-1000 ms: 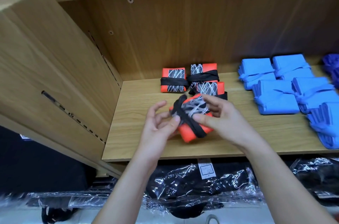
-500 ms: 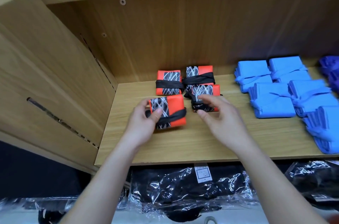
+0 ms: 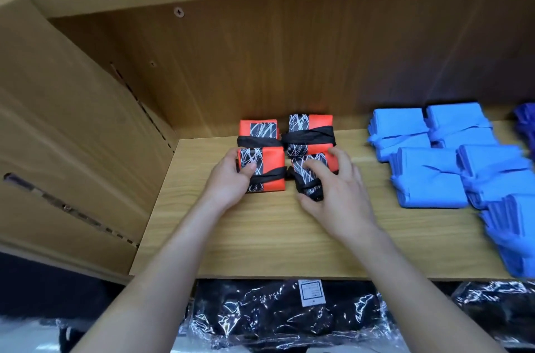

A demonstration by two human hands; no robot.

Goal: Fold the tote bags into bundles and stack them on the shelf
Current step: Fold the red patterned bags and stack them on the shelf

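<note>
Your widest surface is the wooden shelf (image 3: pixel 260 242), closed at the rear by a wood-grain back panel (image 3: pixel 289 69) and on its left by a slanted side panel (image 3: pixel 72 135) with a slotted strip. Under the shelf's front edge lie black packs (image 3: pixel 275 321) in shiny plastic, one with a white label (image 3: pixel 310 292). On the shelf's right half sit the blue bundles (image 3: pixel 428 182), folded, tied and packed close together. At the shelf's middle rear stand four orange bundles with black straps and white scribble print: the back pair (image 3: pixel 311 132) against the back panel, with the front-left bundle (image 3: pixel 270 164) and front-right bundle (image 3: pixel 302 176) just ahead of them. Your left hand (image 3: pixel 228 183) grips the front-left bundle, thumb over its top and fingers curled round its left side. Your right hand (image 3: pixel 338 196) clasps the front-right bundle, fingers spread across its top and thumb against its near end. A screw (image 3: pixel 179 12) shows above the back panel. Half a second ago the front-left bundle lay further toward the shelf's front-left, apart from the rest. Now you have pushed it in, so it touches the back pair and sits just beside the front-right bundle. Your right hand, then only brushing that bundle with its fingertips, has closed down on it.
</note>
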